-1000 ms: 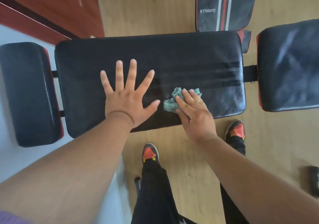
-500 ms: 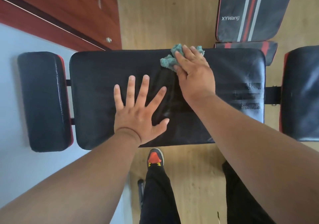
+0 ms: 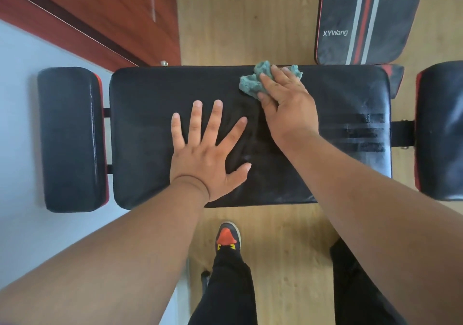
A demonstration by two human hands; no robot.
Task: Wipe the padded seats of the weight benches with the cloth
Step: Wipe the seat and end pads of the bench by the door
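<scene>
Pressing a crumpled teal terry cloth (image 3: 253, 84) against the far edge of the large black padded vinyl seat (image 3: 140, 137), the right hand (image 3: 288, 107) lay palm down with its grip closed over the cloth, whose folds showed past the fingers (image 3: 269, 79) on the left and at the far side. The left hand (image 3: 208, 154) rested flat near the middle of the same seat, fingers spread wide, its grip open and holding nothing. The two hands lay near each other but apart. Three worn dark stripes (image 3: 353, 132) crossed the right part of the seat. A smaller black padded cushion with a red side (image 3: 71, 139) stood just beside the seat's left end, joined to it by dark brackets, and another black pad (image 3: 441, 129) lay beyond its right end. A separate black bench pad with grey and red stripes and white lettering (image 3: 360, 21) lay on the light wooden floor (image 3: 245, 19) beyond the seat. Below the seat, one black trouser leg ended in a dark shoe with an orange toe (image 3: 228, 235).
</scene>
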